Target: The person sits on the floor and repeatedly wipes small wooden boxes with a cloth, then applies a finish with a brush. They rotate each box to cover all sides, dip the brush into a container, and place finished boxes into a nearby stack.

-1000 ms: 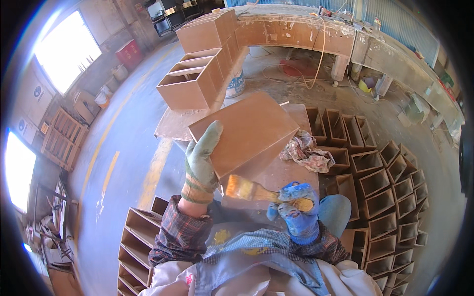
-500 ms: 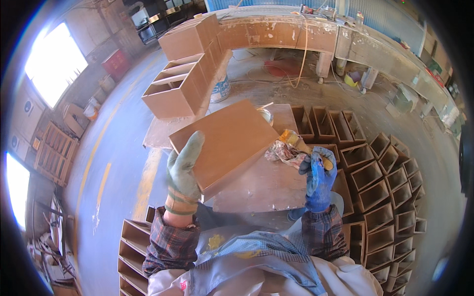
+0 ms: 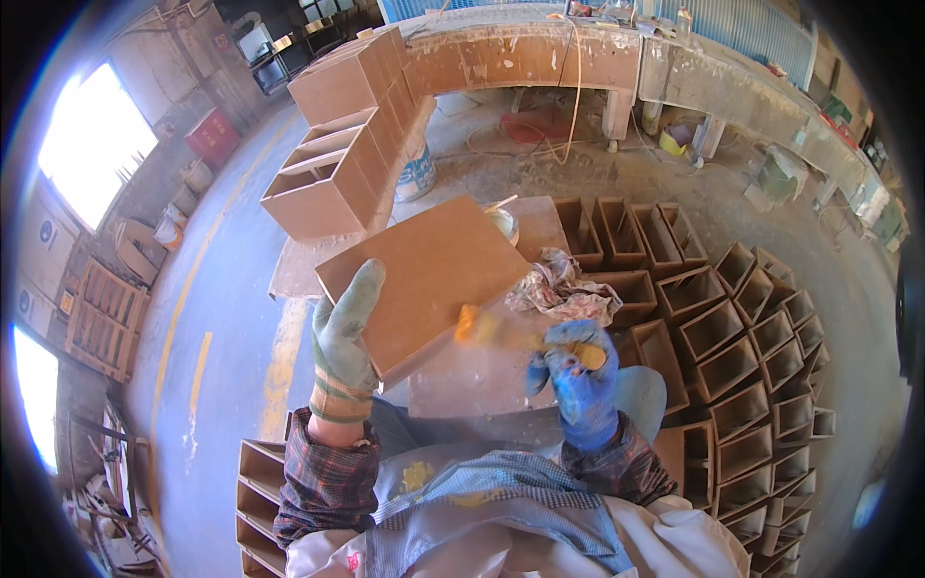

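Note:
My left hand point(image 3: 347, 332), in a grey-green glove, grips the left end of a tilted brown wooden box point(image 3: 419, 279), its flat face upward. My right hand point(image 3: 580, 395), in a blue glove, is closed on a paintbrush point(image 3: 487, 329) with yellow bristles, blurred beside the box's lower right edge; I cannot tell whether they touch. Behind the box a small pot point(image 3: 503, 223) with a stick in it is partly hidden. A crumpled stained rag point(image 3: 568, 294) lies right of the box on a worn board point(image 3: 453, 385) under my hands.
Many open brown boxes point(image 3: 732, 405) stand on the floor at right, more point(image 3: 260, 491) at lower left. Stacked boxes point(image 3: 328, 193) sit ahead beside a long worn bench point(image 3: 520, 53) with hanging hoses. A pallet point(image 3: 106, 318) leans at the left wall near a red box point(image 3: 212, 135).
The box and my left hand have moved leftward in the picture. The brush swung up toward the rag and pot, then came back down left beside the box.

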Demonstrator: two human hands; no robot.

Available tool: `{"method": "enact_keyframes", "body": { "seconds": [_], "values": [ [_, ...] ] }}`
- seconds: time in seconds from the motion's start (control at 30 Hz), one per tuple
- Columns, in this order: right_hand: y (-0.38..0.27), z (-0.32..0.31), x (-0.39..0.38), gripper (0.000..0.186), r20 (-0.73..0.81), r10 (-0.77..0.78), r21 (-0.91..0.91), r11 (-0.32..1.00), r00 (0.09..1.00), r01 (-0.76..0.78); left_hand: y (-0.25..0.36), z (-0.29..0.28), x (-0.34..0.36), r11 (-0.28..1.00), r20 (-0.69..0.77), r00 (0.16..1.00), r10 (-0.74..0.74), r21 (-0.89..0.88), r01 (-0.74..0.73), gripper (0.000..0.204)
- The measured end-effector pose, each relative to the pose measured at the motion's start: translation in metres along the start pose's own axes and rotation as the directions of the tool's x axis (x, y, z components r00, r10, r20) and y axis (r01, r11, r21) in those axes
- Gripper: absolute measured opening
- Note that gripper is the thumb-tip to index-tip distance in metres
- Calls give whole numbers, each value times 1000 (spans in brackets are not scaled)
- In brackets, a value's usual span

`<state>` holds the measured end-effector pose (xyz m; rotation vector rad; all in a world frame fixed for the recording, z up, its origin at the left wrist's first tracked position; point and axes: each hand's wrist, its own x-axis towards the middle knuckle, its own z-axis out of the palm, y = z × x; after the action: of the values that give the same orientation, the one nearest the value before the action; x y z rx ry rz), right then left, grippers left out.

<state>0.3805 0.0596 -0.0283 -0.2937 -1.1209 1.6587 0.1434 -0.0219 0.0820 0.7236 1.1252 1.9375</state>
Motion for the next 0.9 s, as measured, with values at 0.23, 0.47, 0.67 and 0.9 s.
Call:
{"method": "enact_keyframes", "body": {
  "seconds": [0.23, 0.47, 0.67, 0.9],
  "values": [
    [-8, -5, 11, 21, -176, -12, -97, 995, 984, -6, 0, -4, 3, 1000, 35, 999, 0, 12, 0, 40],
    [10, 18, -8, 22, -6, 53, 80, 995, 999, -52, -5, -7, 7, 987, 56, 996, -67, -140, 75, 42],
    [4, -37, 29, 14, -399, -146, -43, 989, 905, 140, -3, -16, 9, 987, 63, 994, -93, -124, 100, 40],
    [23, 15, -12, 27, 65, 35, 110, 993, 997, -42, -11, -6, 5, 1000, -30, 999, -12, -3, 12, 34]
  ]
}}
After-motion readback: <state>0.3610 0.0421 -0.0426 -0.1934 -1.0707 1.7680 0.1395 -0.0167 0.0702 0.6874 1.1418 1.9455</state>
